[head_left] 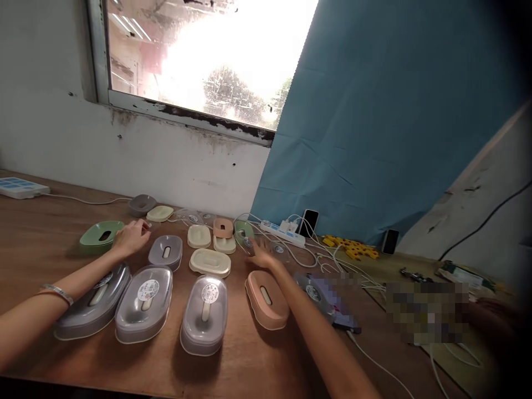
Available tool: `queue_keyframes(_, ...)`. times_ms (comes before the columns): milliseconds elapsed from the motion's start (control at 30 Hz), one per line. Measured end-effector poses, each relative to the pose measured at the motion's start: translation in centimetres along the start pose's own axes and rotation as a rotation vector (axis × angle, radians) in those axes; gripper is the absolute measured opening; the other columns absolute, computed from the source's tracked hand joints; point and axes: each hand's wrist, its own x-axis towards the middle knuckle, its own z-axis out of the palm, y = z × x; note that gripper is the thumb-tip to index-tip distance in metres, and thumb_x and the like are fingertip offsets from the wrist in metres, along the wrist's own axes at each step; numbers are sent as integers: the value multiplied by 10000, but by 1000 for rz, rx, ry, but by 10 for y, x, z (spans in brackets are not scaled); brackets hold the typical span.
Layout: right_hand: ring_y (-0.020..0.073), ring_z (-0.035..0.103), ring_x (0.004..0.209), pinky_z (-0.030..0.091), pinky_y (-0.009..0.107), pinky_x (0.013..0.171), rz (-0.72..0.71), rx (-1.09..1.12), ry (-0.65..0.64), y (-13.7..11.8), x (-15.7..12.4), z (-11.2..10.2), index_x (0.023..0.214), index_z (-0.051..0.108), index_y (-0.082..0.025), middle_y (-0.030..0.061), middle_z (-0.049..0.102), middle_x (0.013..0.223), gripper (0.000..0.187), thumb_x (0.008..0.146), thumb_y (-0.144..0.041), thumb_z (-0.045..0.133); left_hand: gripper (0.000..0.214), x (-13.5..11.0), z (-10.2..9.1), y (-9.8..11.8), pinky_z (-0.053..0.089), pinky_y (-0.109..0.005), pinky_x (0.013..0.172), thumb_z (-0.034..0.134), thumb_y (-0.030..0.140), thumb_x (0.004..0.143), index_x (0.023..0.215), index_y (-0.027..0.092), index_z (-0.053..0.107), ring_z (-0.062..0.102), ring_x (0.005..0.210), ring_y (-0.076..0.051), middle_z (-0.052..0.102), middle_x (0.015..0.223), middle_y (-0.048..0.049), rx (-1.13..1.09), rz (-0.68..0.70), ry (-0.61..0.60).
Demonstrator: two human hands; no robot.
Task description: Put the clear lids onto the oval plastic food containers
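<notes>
My left hand (132, 238) reaches over the table's left side with its fingers bent together, beside a green oval box (93, 235) with a slot in it. A faint clear edge shows by its fingertips; what they hold I cannot make out. My right hand (262, 255) has its fingers on a clear plastic lid (248, 242) with a round sticker, in front of a small green box (241, 228). Below my right hand sits an orange slotted box (272, 305). Grey boxes under clear lids (204, 327) stand along the front, and a grey box (160, 249) without a lid lies behind them.
Cream pieces (210, 262) and a small orange piece (223, 227) lie mid-table. Behind them run white cables and a power strip (286, 234). A phone (308, 223) leans on the blue cloth (353, 138). Yellow parts (351, 246) lie right; another person's hand shows dimly there.
</notes>
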Motion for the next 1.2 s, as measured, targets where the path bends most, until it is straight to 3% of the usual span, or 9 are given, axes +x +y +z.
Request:
queue_keyframes(133, 346, 365, 1273, 279, 461, 985, 27, 32, 83, 2, 1, 8, 1380, 326, -217, 176, 382, 1355, 672, 787, -393, 591, 398, 1, 3, -1, 447, -399, 848, 341, 336, 779, 1041, 171, 592, 575, 1037, -298, 625, 1125, -143, 45, 13, -73)
queue_keyframes(300, 325, 440, 1186, 329, 386, 941, 94, 67, 186, -6, -25, -11, 1298, 436, -187, 156, 471, 1222, 547, 823, -449, 504, 498, 3, 6, -2, 381, -480, 922, 372, 364, 760, 1172, 137, 533, 477, 1157, -386, 531, 1235, -201, 109, -50, -106)
queue_keyframes(500, 275, 503, 1069, 381, 342, 915, 10, 138, 313, -3, -107, -23, 1169, 563, -230, 101, 502, 1040, 444, 788, -457, 554, 734, 5, 11, -8, 364, -494, 909, 467, 522, 730, 1338, 118, 395, 410, 1203, -462, 393, 1352, -267, 105, -165, -225)
queue_keyframes(600, 290, 492, 1083, 389, 389, 928, 9, 130, 303, 8, -149, -7, 1203, 553, -274, 94, 487, 1043, 454, 783, -443, 574, 756, 4, 10, -5, 313, -538, 921, 474, 605, 713, 1305, 135, 434, 366, 1214, -501, 354, 1366, -281, 113, -206, -212)
queue_keyframes(700, 302, 466, 1143, 382, 432, 957, 7, 159, 309, 18, -173, 15, 1253, 509, -325, 87, 472, 1098, 456, 811, -433, 542, 703, 5, 8, -1, 307, -536, 911, 462, 598, 733, 1263, 137, 450, 358, 1214, -496, 379, 1335, -284, 117, -233, -168)
queue_keyframes(867, 285, 368, 1284, 357, 434, 1028, -26, 247, 324, 26, -181, 39, 1339, 401, -311, 96, 385, 1303, 519, 838, -389, 510, 721, 10, 5, 0, 390, -480, 841, 516, 625, 694, 1194, 106, 481, 473, 1109, -466, 506, 1184, -279, 75, -214, -171)
queue_keyframes(1000, 262, 218, 1383, 290, 410, 1098, -106, 201, 347, 27, -181, 46, 1386, 333, -250, 80, 202, 1495, 598, 823, -314, 526, 728, 10, -2, 4, 391, -494, 859, 324, 645, 797, 1330, 151, 361, 459, 1145, -452, 441, 1245, -245, 26, -208, -31)
queue_keyframes(1100, 258, 150, 1405, 249, 432, 1122, -158, 101, 373, 28, -180, 49, 1401, 323, -228, 62, 251, 1496, 587, 846, -316, 493, 684, 7, -7, 12, 341, -452, 962, 223, 590, 856, 1399, 177, 281, 410, 1227, -375, 418, 1265, -205, 3, -108, 61)
queue_keyframes(1200, 286, 120, 1408, 256, 460, 1113, -162, 47, 365, 26, -178, 49, 1400, 345, -263, 47, 233, 1507, 550, 870, -343, 466, 698, 0, -6, 21, 292, -433, 1020, 268, 622, 835, 1396, 211, 328, 381, 1256, -343, 445, 1268, -178, -4, 44, 40)
